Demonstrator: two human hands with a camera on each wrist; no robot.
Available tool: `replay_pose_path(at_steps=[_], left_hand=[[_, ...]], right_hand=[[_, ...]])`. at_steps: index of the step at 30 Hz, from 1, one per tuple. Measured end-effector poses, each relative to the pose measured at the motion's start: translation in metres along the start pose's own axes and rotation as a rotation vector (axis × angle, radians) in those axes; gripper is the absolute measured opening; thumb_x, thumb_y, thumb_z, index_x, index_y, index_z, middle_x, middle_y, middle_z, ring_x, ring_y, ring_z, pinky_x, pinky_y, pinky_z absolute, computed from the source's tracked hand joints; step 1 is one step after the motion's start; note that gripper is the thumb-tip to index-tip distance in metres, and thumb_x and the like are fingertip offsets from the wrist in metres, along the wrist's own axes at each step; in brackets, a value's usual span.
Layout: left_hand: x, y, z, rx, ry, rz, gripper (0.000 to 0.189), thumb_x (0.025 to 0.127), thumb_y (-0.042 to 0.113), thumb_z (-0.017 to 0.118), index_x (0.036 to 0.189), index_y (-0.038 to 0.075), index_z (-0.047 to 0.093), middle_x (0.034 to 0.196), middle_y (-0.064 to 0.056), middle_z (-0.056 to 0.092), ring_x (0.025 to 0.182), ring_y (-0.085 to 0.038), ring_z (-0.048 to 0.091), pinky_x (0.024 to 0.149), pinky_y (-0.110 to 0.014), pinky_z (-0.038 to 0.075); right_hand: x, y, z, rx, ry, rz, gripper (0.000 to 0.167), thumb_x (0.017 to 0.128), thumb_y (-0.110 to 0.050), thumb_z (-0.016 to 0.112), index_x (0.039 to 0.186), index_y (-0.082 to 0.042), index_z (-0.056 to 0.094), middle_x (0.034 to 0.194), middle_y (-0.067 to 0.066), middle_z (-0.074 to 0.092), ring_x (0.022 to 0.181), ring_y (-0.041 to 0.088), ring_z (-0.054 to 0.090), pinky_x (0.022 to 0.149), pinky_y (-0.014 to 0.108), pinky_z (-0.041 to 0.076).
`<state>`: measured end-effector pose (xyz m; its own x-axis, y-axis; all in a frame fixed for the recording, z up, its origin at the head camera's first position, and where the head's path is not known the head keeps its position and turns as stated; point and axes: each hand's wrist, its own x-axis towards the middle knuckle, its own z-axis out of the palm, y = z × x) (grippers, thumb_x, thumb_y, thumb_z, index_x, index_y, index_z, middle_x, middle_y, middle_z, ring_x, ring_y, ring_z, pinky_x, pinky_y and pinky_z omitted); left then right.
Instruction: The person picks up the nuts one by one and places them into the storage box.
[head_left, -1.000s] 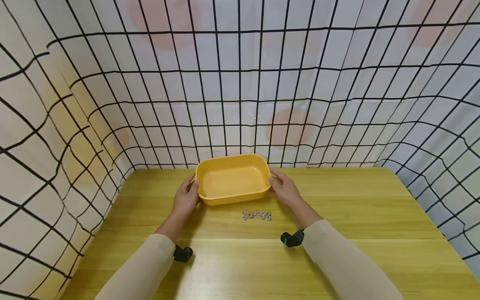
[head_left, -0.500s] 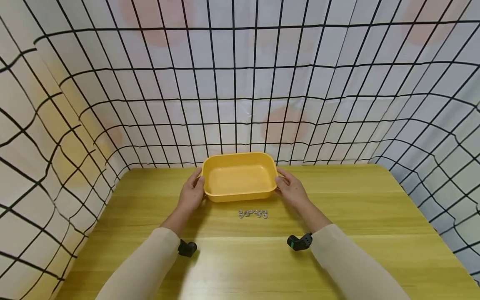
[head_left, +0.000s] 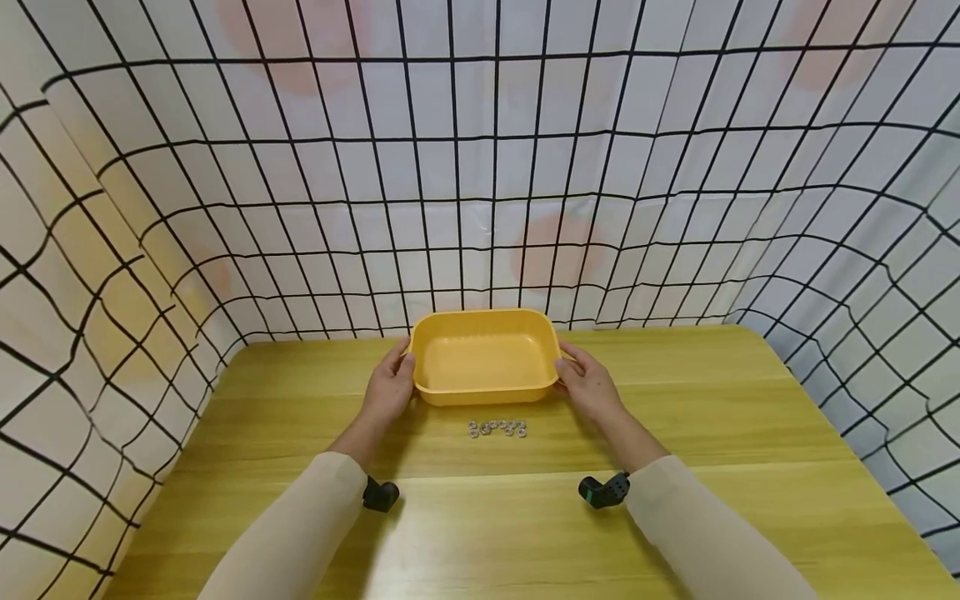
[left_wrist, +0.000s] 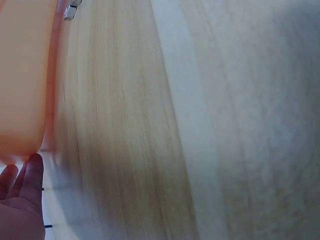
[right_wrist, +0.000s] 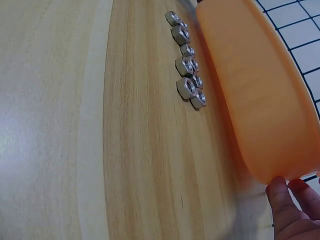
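A yellow plastic basin [head_left: 486,360], rectangular with rounded corners, is at the far side of the table with nothing visible inside it. My left hand [head_left: 388,390] grips its left end, thumb at the near side of the rim. At the opposite end, my right hand [head_left: 591,390] holds it the same way, thumb on the rim and fingers behind. Just in front of the basin lie several metal hex nuts [right_wrist: 186,65] in a loose double row. The right wrist view shows the basin's orange-looking side wall [right_wrist: 265,95] and fingertips against its lower corner.
The wooden table [head_left: 480,533] spreads out on the near side. A white curtain with a black grid [head_left: 480,167] stands right behind the table's far edge and along both sides. Each wrist wears a small black camera [head_left: 381,495].
The basin has shifted to the right relative to the nuts and turned to sit squarer to the table edge, with both hands still on it. The head view has shifted slightly.
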<state>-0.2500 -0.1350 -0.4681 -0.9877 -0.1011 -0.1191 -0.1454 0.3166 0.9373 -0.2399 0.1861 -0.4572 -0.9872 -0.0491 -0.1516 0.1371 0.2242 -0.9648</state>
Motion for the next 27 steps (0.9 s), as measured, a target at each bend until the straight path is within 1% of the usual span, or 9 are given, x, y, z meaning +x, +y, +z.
replay_pose_path(at_steps=[6,10,13,17,21,27], left_hand=[[0.001,-0.001,0.002,0.019,0.001,0.01,0.05,0.111,0.035,0.041,0.16,0.024,0.036,0.157,-0.012,0.049,0.148,-0.029,0.043,0.121,-0.047,0.036],[0.001,-0.004,0.001,0.023,-0.023,0.018,0.052,0.112,0.034,0.041,0.161,0.022,0.034,0.158,-0.014,0.047,0.147,-0.031,0.044,0.119,-0.048,0.04],[0.001,-0.006,0.001,0.024,-0.041,0.034,0.052,0.112,0.034,0.041,0.162,0.022,0.032,0.158,-0.016,0.047,0.146,-0.032,0.046,0.116,-0.047,0.043],[0.0,-0.009,0.001,0.027,-0.035,0.052,0.052,0.111,0.035,0.042,0.161,0.022,0.033,0.156,-0.017,0.049,0.143,-0.033,0.049,0.114,-0.048,0.045],[0.0,-0.01,0.0,0.017,-0.028,0.042,0.052,0.111,0.036,0.042,0.161,0.024,0.034,0.155,-0.016,0.05,0.141,-0.032,0.051,0.113,-0.047,0.047],[0.001,-0.009,0.001,0.008,-0.041,0.039,0.052,0.111,0.037,0.042,0.161,0.025,0.034,0.156,-0.015,0.049,0.141,-0.032,0.051,0.111,-0.048,0.048]], right_hand=[[0.002,0.003,-0.001,0.015,-0.003,0.016,0.055,0.111,-0.022,0.044,0.163,-0.013,0.027,0.157,0.022,0.045,0.142,0.037,0.05,0.112,0.045,0.047],[0.002,0.005,-0.002,0.014,-0.011,0.041,0.055,0.111,-0.023,0.043,0.163,-0.015,0.026,0.158,0.021,0.044,0.142,0.036,0.05,0.113,0.046,0.046],[0.001,0.006,-0.002,0.01,-0.01,0.044,0.055,0.111,-0.025,0.043,0.164,-0.017,0.026,0.158,0.021,0.044,0.141,0.037,0.051,0.113,0.046,0.046],[0.001,0.007,-0.001,0.01,-0.01,0.038,0.055,0.111,-0.026,0.043,0.164,-0.019,0.026,0.157,0.021,0.045,0.14,0.037,0.052,0.113,0.046,0.046],[0.003,0.006,-0.001,-0.002,-0.015,0.031,0.056,0.111,-0.026,0.043,0.164,-0.017,0.026,0.157,0.021,0.046,0.139,0.037,0.053,0.112,0.046,0.047],[0.004,0.004,-0.003,-0.002,-0.012,0.038,0.056,0.112,-0.024,0.042,0.164,-0.015,0.025,0.157,0.022,0.045,0.137,0.038,0.054,0.11,0.045,0.049]])
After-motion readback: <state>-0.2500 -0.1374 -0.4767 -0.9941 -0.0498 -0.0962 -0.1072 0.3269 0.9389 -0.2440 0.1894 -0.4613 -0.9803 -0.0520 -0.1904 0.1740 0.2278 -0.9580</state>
